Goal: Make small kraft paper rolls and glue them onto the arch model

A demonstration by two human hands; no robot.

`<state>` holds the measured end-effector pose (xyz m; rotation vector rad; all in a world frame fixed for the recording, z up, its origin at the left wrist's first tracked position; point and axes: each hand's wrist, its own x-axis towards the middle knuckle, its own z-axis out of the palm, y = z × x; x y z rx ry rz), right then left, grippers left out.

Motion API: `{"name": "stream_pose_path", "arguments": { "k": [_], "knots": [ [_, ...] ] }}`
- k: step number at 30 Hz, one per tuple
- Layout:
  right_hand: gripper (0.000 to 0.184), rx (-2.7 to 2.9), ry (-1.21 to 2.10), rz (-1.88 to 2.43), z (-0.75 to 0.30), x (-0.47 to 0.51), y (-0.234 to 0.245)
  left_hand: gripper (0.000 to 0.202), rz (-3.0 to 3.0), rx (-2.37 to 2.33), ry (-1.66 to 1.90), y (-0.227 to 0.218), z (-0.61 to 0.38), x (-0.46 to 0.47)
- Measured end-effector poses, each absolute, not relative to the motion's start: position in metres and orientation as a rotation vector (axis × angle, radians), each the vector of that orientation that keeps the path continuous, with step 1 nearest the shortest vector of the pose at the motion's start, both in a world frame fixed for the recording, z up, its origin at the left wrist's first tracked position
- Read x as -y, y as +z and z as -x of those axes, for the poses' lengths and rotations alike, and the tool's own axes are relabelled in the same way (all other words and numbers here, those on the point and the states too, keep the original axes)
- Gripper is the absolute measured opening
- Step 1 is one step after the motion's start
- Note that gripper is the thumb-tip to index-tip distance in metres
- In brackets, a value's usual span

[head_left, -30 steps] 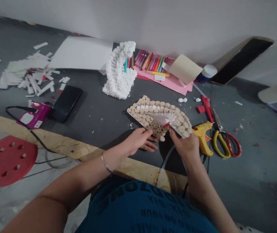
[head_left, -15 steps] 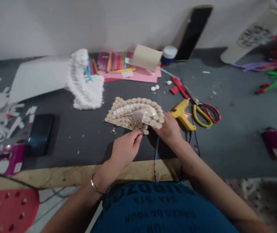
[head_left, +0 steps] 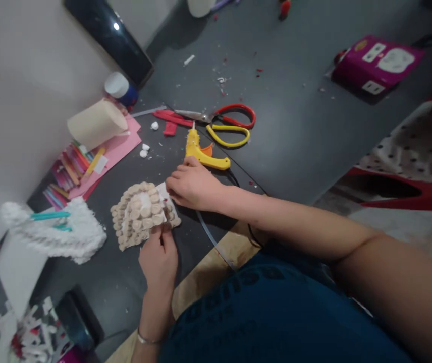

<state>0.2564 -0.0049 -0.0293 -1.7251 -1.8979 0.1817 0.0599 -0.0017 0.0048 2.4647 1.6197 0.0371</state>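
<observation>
A curved craft piece (head_left: 140, 214), covered with several small beige rolled-paper discs, lies on the dark grey table (head_left: 295, 126). My left hand (head_left: 158, 257) pinches its near edge with closed fingers. My right hand (head_left: 191, 184) rests curled on the piece's right end, fingers closed against it. Just beyond my right hand lies a yellow glue gun (head_left: 203, 151).
Red-and-yellow scissors (head_left: 229, 126), a red cutter (head_left: 172, 118), pink paper with coloured strips (head_left: 87, 161), a cream paper roll (head_left: 95, 123) and a bottle (head_left: 119, 86) lie near the wall. A white rolled-paper model (head_left: 59, 232) stands left. A magenta box (head_left: 377, 63) sits far right; a phone (head_left: 77, 315) lies near the bottom left.
The camera has swung and tilted sharply to the right. Both hands stay on the disc-covered piece; my right hand has shifted to its end by the glue gun.
</observation>
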Motion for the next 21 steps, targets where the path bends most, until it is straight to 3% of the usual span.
{"name": "stream_pose_path", "arguments": {
  "k": [10, 21],
  "knots": [
    [0.014, 1.994, 0.284, 1.710, -0.2518, -0.0027, -0.0268, 0.041, -2.506, -1.713, -0.234, 0.0053, -0.0686, -0.0041],
    [0.013, 2.019, 0.335, 1.641, -0.2513, -0.0049, -0.0279, 0.038, -2.564, -1.614, -0.249, 0.0073, -0.0647, -0.0047]
  ]
}}
